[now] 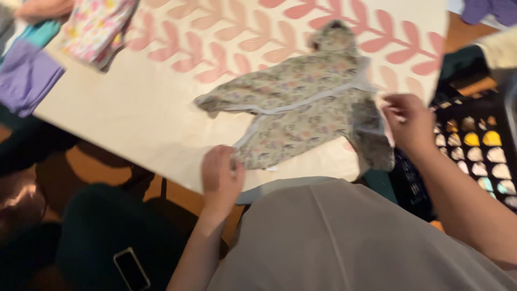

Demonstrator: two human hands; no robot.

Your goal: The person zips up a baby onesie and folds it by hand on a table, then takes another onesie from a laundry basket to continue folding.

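Centre frame: left hand (221,180) pinches the floral garment (307,105) at its lower hem, right hand (410,123) grips its right edge, on the table (134,113).

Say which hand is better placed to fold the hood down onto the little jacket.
Probably the right hand: it grips the floral jacket at its right edge, nearer the hood. The left hand pinches the bottom hem, farther off.

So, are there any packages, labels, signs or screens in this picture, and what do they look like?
Phone: lower left, lying on a dark seat; a small dark rectangle with a pale edge, screen dark.
Label: a tiny white tag at the bottom hem of the floral garment, near the left hand; too blurred to make out.
No packages or signs.
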